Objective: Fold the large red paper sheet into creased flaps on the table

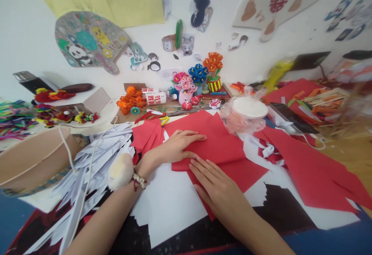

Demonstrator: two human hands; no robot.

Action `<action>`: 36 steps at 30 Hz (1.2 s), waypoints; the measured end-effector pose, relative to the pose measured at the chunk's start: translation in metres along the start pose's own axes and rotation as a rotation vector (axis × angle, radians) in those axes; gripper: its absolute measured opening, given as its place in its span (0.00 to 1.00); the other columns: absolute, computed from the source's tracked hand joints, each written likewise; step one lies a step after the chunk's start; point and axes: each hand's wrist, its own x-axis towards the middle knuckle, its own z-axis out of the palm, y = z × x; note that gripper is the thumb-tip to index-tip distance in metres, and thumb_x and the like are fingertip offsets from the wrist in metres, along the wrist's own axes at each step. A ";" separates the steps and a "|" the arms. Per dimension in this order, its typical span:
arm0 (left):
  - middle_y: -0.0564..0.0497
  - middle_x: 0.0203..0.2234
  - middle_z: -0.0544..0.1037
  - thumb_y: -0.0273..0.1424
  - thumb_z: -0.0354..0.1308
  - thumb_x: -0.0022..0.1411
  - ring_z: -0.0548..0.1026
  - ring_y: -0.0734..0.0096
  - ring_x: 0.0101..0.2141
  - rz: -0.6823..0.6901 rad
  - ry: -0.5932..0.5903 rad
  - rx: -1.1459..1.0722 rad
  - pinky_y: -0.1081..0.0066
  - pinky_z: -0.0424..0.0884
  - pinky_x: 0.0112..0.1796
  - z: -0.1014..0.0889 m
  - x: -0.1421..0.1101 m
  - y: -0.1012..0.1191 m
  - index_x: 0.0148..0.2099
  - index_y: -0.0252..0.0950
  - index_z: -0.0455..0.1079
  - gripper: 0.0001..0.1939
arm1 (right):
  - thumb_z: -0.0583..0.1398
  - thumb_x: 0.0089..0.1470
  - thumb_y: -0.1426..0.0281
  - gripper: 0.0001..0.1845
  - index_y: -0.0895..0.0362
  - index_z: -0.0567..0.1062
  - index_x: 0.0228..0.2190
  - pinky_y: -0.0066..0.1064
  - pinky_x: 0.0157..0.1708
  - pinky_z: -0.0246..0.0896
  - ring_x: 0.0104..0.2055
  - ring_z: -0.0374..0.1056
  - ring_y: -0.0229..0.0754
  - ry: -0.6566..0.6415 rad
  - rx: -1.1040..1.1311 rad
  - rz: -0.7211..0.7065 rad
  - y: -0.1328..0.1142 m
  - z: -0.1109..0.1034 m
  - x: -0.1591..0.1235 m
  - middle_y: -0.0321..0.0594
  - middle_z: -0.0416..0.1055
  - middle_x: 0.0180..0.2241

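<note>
A folded sheet of red paper (221,142) lies on the table in front of me. My left hand (174,146) rests flat on its left part, fingers stretched out to the right. My right hand (215,183) lies flat on the paper's lower edge, fingers together and pointing up-left. Both hands press the paper down. A beaded bracelet and a fluffy pompom (120,171) sit at my left wrist.
A stack of red paper pieces (147,135) and white paper strips (99,154) lie to the left. A bagged white container (247,115) stands behind the sheet. More red paper (314,169) lies right. Pipe-cleaner flowers (200,74), glue tubes and a cardboard box (31,158) are around.
</note>
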 end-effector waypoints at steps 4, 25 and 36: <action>0.50 0.58 0.62 0.34 0.53 0.60 0.57 0.64 0.58 -0.023 0.012 0.113 0.63 0.54 0.53 -0.005 -0.007 0.007 0.61 0.44 0.51 0.28 | 0.48 0.60 0.72 0.19 0.60 0.67 0.51 0.41 0.54 0.60 0.56 0.60 0.45 -0.009 -0.002 -0.005 0.002 0.000 -0.002 0.45 0.66 0.52; 0.50 0.39 0.78 0.26 0.50 0.61 0.71 0.63 0.37 -0.161 0.407 0.543 0.62 0.68 0.35 0.031 -0.104 0.053 0.44 0.38 0.71 0.11 | 0.46 0.58 0.78 0.21 0.61 0.69 0.50 0.39 0.52 0.62 0.54 0.62 0.45 0.021 -0.062 -0.068 0.002 -0.002 -0.005 0.45 0.68 0.50; 0.49 0.40 0.77 0.24 0.47 0.62 0.70 0.62 0.38 -0.122 0.313 0.593 0.63 0.66 0.35 0.027 -0.105 0.059 0.44 0.34 0.70 0.12 | 0.47 0.58 0.79 0.20 0.62 0.71 0.48 0.38 0.51 0.64 0.52 0.65 0.44 0.018 -0.090 -0.092 0.003 -0.003 -0.006 0.44 0.69 0.49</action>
